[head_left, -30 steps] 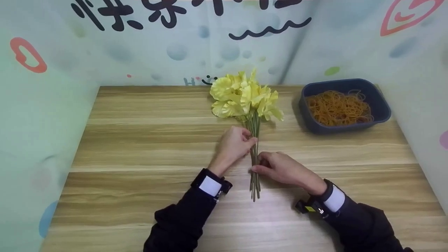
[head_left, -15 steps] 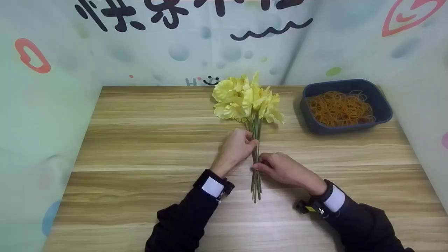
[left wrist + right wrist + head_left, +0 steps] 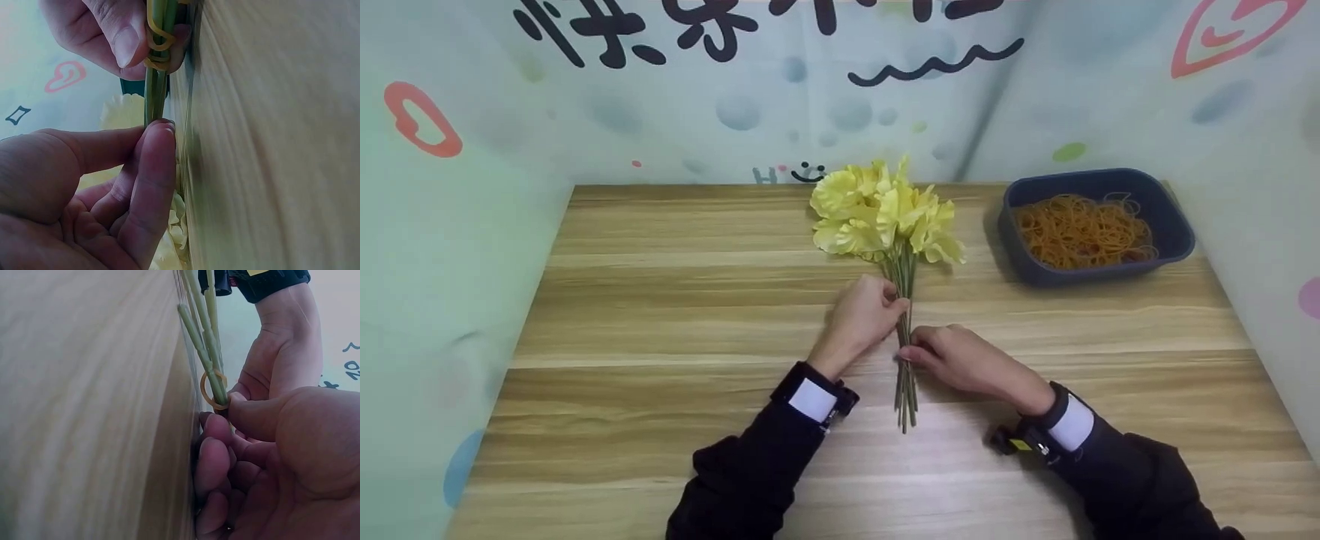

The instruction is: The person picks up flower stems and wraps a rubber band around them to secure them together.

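Observation:
A bunch of yellow artificial-looking flowers lies on the wooden table in the head view, blooms toward the back wall. Its thin green stems point toward the person. Just below the blooms, my left hand pinches the stems between thumb and fingers. Lower down, my right hand pinches the stems and an orange rubber band wound around them. One loop of this rubber band stands out from the stems in the right wrist view. The fingertips behind the stems are partly hidden.
A dark blue tub with a heap of loose rubber bands stands at the back right of the table. Printed cloth walls rise at the back and both sides.
My right thumb has shifted slightly up the stems toward the blooms, and the topmost petals have dipped a little. My left hand keeps its pinch in nearly the same place.

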Demonstrator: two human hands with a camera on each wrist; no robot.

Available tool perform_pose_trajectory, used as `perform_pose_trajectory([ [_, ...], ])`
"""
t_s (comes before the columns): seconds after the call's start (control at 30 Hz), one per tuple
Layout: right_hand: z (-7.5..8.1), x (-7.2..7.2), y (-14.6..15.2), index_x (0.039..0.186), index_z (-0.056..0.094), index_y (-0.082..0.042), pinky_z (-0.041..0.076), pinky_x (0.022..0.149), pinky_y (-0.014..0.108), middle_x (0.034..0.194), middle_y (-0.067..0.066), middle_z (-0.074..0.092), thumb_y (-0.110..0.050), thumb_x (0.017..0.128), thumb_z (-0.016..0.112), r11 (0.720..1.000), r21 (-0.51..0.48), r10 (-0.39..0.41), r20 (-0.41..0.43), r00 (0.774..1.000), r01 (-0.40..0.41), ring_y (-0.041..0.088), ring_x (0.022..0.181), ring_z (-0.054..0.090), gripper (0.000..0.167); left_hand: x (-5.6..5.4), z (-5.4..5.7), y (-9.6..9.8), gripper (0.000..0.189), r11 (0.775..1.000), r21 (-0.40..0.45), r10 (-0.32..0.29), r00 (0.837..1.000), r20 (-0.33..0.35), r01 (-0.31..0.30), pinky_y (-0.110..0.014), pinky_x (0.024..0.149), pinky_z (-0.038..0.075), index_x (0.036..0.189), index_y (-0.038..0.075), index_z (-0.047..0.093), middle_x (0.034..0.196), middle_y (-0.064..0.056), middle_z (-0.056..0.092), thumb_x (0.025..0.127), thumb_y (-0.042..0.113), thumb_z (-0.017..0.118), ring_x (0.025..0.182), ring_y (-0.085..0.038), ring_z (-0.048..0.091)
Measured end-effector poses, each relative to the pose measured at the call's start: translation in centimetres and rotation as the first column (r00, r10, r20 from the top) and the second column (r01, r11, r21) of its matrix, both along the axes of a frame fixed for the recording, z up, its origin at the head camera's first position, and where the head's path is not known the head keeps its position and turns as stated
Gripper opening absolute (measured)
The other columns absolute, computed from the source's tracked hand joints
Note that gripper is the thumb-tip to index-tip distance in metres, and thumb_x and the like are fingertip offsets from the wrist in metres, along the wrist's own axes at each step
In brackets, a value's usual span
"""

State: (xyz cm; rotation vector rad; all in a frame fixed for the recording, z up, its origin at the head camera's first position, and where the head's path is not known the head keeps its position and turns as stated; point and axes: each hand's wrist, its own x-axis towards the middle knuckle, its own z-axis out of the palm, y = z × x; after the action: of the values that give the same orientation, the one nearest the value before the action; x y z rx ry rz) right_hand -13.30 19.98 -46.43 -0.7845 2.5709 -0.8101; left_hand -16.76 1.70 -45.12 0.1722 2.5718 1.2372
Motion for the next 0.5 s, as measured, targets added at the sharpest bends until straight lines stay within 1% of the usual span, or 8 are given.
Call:
perform_pose_trajectory([
  [0.07, -0.01, -0.02, -0.10, 0.089, 0.062, -0.011, 0.047, 0.056, 0.030, 0.067, -0.007, 0.049, -0.030, 0.104, 0.058, 1.000, 0.002, -0.001, -0.005, 1.000, 0.001, 0.009, 0.059, 0.050, 0.025, 0.03, 0.08, -0.04, 0.012, 1.000, 0.012, 0.005, 1.000, 0.024, -0.006, -0.021, 0.041, 0.040, 0.100, 0.011, 0.073, 0.070, 0.002, 0.066, 0.097, 0.023, 0.070, 0.051, -0.009, 0.055],
  [0.17, -0.02, 0.00, -0.18, 0.089, 0.063, -0.011, 0.048, 0.058, 0.030, 0.067, -0.007, 0.051, -0.030, 0.104, 0.059, 1.000, 0.000, -0.007, -0.015, 1.000, 0.007, 0.009, 0.061, 0.051, 0.024, 0.05, 0.19, -0.04, 0.013, 1.000, 0.030, 0.005, 0.999, 0.040, -0.006, -0.021, 0.041, 0.040, 0.102, 0.010, 0.073, 0.070, 0.001, 0.066, 0.098, 0.022, 0.069, 0.052, -0.010, 0.057],
  [0.4, -0.10, 0.11, -0.15, 0.086, 0.061, -0.011, 0.044, 0.055, 0.030, 0.066, -0.008, 0.047, -0.028, 0.103, 0.060, 1.000, -0.008, -0.012, -0.034, 0.999, 0.012, 0.009, 0.059, 0.048, 0.024, 0.00, 0.03, -0.05, 0.015, 1.000, 0.006, -0.017, 1.000, -0.003, 0.017, -0.021, 0.039, 0.039, 0.104, 0.009, 0.074, 0.066, 0.002, 0.065, 0.098, 0.021, 0.067, 0.050, -0.010, 0.057],
  [0.5, -0.13, 0.15, -0.15, 0.086, 0.061, -0.011, 0.044, 0.055, 0.030, 0.065, -0.008, 0.047, -0.028, 0.104, 0.060, 1.000, -0.005, -0.015, -0.033, 0.999, 0.014, 0.008, 0.059, 0.048, 0.025, -0.01, -0.05, -0.02, 0.014, 1.000, 0.013, -0.020, 1.000, -0.008, 0.020, -0.021, 0.039, 0.040, 0.104, 0.008, 0.074, 0.066, 0.002, 0.065, 0.098, 0.020, 0.067, 0.050, -0.010, 0.057],
])
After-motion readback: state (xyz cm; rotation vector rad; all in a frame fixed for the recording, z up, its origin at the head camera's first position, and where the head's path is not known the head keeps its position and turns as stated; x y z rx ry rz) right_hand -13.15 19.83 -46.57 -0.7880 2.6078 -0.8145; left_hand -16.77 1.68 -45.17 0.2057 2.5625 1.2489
